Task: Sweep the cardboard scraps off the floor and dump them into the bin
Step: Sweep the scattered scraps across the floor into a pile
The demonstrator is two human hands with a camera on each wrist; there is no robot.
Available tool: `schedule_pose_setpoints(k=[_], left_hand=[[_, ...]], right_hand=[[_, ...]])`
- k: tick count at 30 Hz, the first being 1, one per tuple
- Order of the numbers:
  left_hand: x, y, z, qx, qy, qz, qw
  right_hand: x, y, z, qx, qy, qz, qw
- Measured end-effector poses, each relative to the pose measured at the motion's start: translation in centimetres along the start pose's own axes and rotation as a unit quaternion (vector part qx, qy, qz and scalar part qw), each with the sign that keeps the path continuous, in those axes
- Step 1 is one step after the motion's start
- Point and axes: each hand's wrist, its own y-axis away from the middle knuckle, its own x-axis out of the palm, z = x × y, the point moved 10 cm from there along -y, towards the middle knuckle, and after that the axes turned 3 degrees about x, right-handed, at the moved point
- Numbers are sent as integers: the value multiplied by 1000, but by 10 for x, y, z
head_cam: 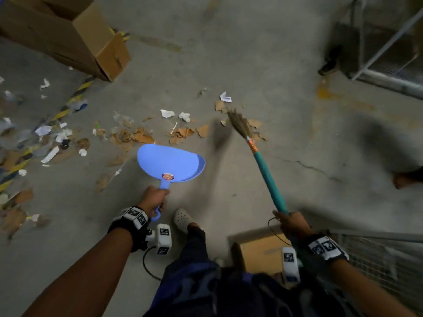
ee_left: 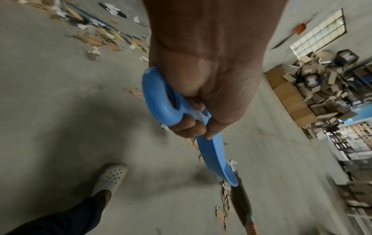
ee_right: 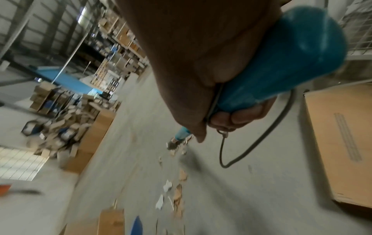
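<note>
My left hand (head_cam: pixel 153 201) grips the handle of a blue dustpan (head_cam: pixel 170 162), held just above the concrete floor with its lip toward the scraps; the left wrist view shows the fingers (ee_left: pixel 189 127) curled round the dustpan (ee_left: pixel 213 152) handle. My right hand (head_cam: pixel 291 223) grips the teal handle of a broom (head_cam: pixel 266 172), whose straw head (head_cam: pixel 240 124) touches the floor among brown cardboard scraps (head_cam: pixel 185 132). In the right wrist view that hand (ee_right: pixel 227 119) wraps the teal broom (ee_right: pixel 286 60) handle. Scraps (head_cam: pixel 142 137) lie in a band beyond the dustpan.
An open cardboard box (head_cam: pixel 68 33) lies at the far left. More paper and cardboard litter (head_cam: pixel 45 138) covers yellow-black floor tape on the left. A wire cage (head_cam: pixel 389 42) stands far right, another cage (head_cam: pixel 377 255) and a flat box (head_cam: pixel 261 250) near right. My white clog (head_cam: pixel 182 219) is between the hands.
</note>
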Motion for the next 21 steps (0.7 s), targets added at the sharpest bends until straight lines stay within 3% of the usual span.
schedule_pose_setpoints(k=[5,9,14,18,21], left_hand=[[22,-59,-60,-3,-11,34,999],[35,-89,-103,3,-2,35,999],[43,-117,-129,2,-21,16,1000],[45,-127,-128,-34,-14,-12,999],[47,-122,-126,-76,-5,-58,995]], right_hand=[[-48,-19,49,28,-175,-28,984],[-100,-47,78,59,-215,-53,973],[-159,-119,119,117,-302,-42,945],[-187,-197,155,132,-206,-44,969],[-158,-238,189,107,-46,21,993]])
